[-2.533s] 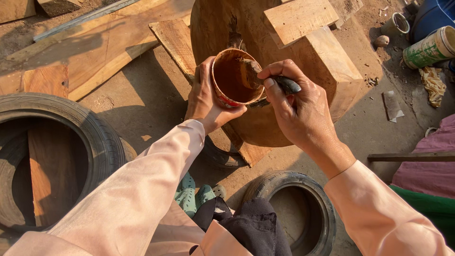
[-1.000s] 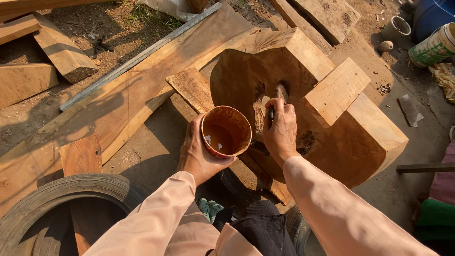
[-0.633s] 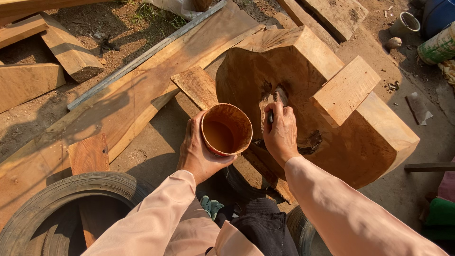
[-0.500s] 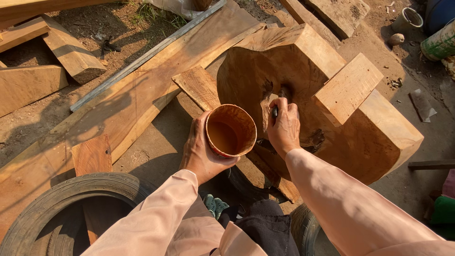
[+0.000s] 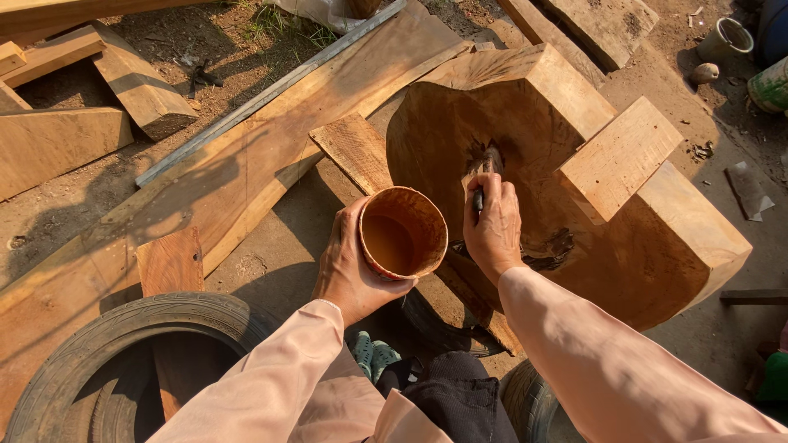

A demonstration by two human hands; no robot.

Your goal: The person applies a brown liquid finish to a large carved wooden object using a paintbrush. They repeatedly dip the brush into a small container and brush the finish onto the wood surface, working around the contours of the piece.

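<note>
My left hand [image 5: 349,267] grips a small round cup [image 5: 403,232] stained brown, with brown liquid in its bottom. My right hand [image 5: 493,226] is closed around a dark-handled brush [image 5: 483,176] whose bristles press against the rounded face of a big carved wooden block [image 5: 533,164]. That face looks wet and darker brown around the brush. A squared wooden lug [image 5: 620,157] sticks out of the block to the right of my hand. Both my sleeves are pale pink.
Long planks [image 5: 246,164] and offcuts [image 5: 61,143] lie on the dirt to the left. A tyre [image 5: 123,344] sits at lower left, another one under my knees. A can [image 5: 771,82] and a small pot [image 5: 724,37] stand at upper right.
Earlier the brush was dipped at the cup's rim. My right hand has since carried it to the block's face and keeps it there, while the cup has stayed in my left hand.
</note>
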